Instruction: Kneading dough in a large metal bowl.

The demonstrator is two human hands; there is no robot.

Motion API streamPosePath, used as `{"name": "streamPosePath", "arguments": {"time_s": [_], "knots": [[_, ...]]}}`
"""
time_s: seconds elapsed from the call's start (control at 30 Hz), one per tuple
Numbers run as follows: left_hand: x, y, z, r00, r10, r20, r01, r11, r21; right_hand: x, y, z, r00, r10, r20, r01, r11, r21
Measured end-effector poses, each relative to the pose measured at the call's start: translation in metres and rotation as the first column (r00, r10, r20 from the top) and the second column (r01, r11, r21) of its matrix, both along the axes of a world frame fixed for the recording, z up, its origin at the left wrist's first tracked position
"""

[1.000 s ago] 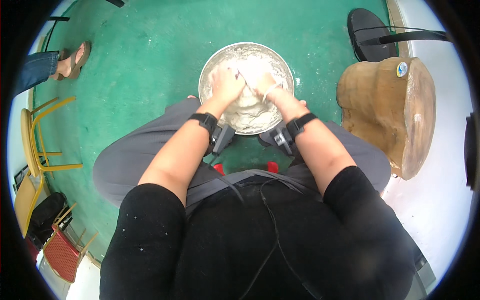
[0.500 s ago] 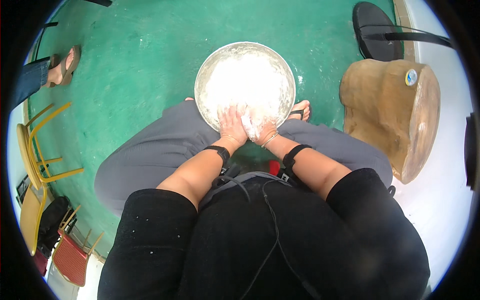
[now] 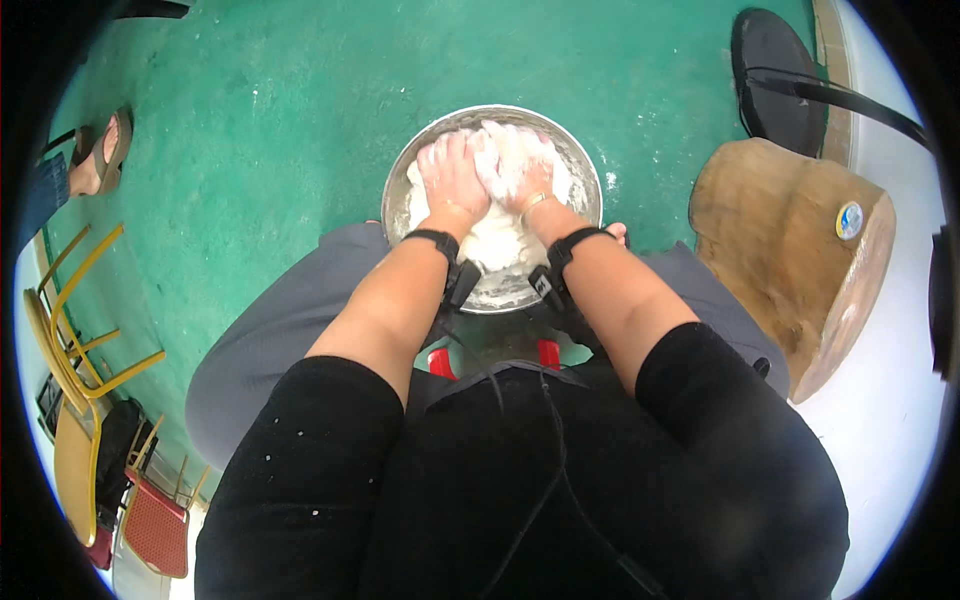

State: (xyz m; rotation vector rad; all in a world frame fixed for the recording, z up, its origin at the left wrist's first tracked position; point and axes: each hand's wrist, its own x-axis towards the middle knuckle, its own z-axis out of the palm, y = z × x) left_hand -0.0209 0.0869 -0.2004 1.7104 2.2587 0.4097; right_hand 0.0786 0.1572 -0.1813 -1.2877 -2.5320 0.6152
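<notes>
A round metal bowl (image 3: 590, 195) stands between my knees, its inner wall smeared with flour. In it lies a mass of pale dough (image 3: 497, 245), showing between my wrists. My left hand (image 3: 455, 180) presses on the far half of the dough, palm down, fingers stretched forward. Right beside it, my right hand (image 3: 522, 170) rests on the dough too, its fingers extended and coated white, its thumb side against the left hand. Neither hand grips anything. Both hands cover the dough beneath them, so its outline there is hidden.
A large wooden stump (image 3: 765, 240) with a small round tin (image 3: 849, 220) stands at the right, near a black stand base (image 3: 775, 80). Yellow-framed chairs (image 3: 75, 340) and a red seat (image 3: 157, 525) are at the left. Another person's sandalled foot (image 3: 112, 155) shows at far left.
Both hands have moved forward from the bowl's near rim to its far half. More dough now shows behind them. The view has shifted slightly.
</notes>
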Motion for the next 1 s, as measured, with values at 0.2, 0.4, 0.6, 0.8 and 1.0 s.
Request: {"name": "streamPosePath", "arguments": {"time_s": [0.2,0.4,0.6,0.8,1.0], "knots": [[-0.003,0.021,0.032,0.992,0.125,0.034,-0.117,0.977,-0.179,-0.012,0.012,0.029,0.973,-0.02,0.23,0.107,0.921,-0.374],[0.017,-0.011,0.069,0.93,0.271,0.248,-0.249,0.961,-0.119,0.003,0.007,0.063,0.961,0.199,0.19,-0.076,0.855,-0.513],[0.046,-0.082,0.104,0.756,0.45,0.475,-0.456,0.883,-0.111,0.046,-0.098,0.092,0.993,0.086,-0.08,-0.112,0.901,-0.42],[0.065,-0.12,0.084,0.985,0.117,0.13,-0.114,0.993,-0.028,0.061,-0.147,0.097,0.969,-0.075,-0.235,0.027,0.979,-0.201],[0.055,-0.114,0.048,0.998,0.021,0.058,-0.025,0.998,0.059,0.062,-0.134,0.057,0.984,0.163,0.071,-0.144,0.966,-0.213]]}}
